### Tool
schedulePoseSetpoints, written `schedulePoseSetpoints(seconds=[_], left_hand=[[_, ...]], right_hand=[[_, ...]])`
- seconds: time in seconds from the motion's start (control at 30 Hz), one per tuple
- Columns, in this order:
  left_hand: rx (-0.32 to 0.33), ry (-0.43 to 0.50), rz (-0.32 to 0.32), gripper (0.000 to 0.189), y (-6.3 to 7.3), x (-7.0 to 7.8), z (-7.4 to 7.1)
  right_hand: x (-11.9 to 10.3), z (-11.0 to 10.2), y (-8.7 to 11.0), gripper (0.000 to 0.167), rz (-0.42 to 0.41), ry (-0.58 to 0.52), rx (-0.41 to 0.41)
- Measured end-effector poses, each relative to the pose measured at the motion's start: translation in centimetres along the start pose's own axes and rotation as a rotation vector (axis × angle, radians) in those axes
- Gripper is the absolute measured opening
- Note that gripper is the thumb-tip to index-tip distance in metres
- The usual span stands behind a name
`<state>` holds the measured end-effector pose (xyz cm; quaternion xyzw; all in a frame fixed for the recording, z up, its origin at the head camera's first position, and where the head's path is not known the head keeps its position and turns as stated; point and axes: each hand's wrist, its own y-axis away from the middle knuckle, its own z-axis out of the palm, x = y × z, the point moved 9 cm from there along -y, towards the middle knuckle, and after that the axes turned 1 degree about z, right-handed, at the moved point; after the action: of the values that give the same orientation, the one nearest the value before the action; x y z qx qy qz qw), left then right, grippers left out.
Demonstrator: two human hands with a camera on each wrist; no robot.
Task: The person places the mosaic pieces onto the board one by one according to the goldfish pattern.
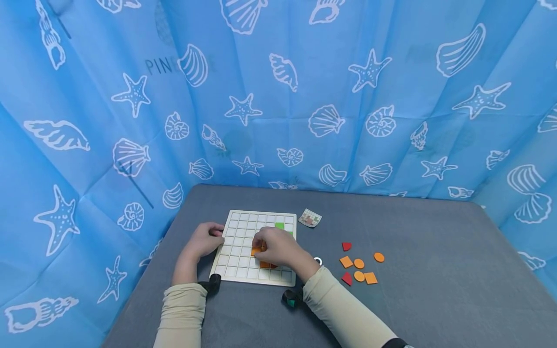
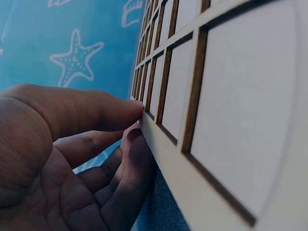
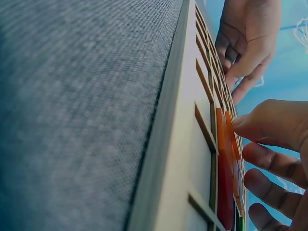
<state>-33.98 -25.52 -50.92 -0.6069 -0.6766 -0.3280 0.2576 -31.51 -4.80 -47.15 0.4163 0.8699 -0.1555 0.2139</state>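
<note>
A pale grid board (image 1: 235,241) with square cells lies on the grey table. My left hand (image 1: 203,242) pinches its left edge, and in the left wrist view the thumb (image 2: 115,111) is at the rim with the fingers curled beside and below. Over the board's middle, my right hand (image 1: 278,247) touches an orange tile (image 1: 256,252) with its fingertips. Seen from the right wrist, orange pieces (image 3: 223,130) and a red piece (image 3: 224,192) sit in the cells under the spread right fingers. A green tile (image 1: 280,225) lies in an upper cell. The hand partly covers the pieces.
Right of the board lie several loose pieces: red ones (image 1: 346,246), orange squares (image 1: 371,278) and orange rounds (image 1: 379,257). A small patterned card (image 1: 310,218) rests near the top right corner. A white ring (image 1: 318,261) shows beside the right wrist. Behind hangs a blue seashell curtain (image 1: 278,121).
</note>
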Motion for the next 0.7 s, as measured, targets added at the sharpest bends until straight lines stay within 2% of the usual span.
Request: schedulePoseSetpoints(seconds=[0.37,0.7], left_hand=[[-0.008,0.014,-0.009,0.043,-0.1,0.0,0.1],[-0.016,0.016,-0.005,0.042,0.0,0.0,0.1]], right_hand=[[0.1,-0.7,0.8,0.011,-0.007,0.002,0.015],[2.0,-4.0,4.0,0.015,0.006,-0.095,0.067]])
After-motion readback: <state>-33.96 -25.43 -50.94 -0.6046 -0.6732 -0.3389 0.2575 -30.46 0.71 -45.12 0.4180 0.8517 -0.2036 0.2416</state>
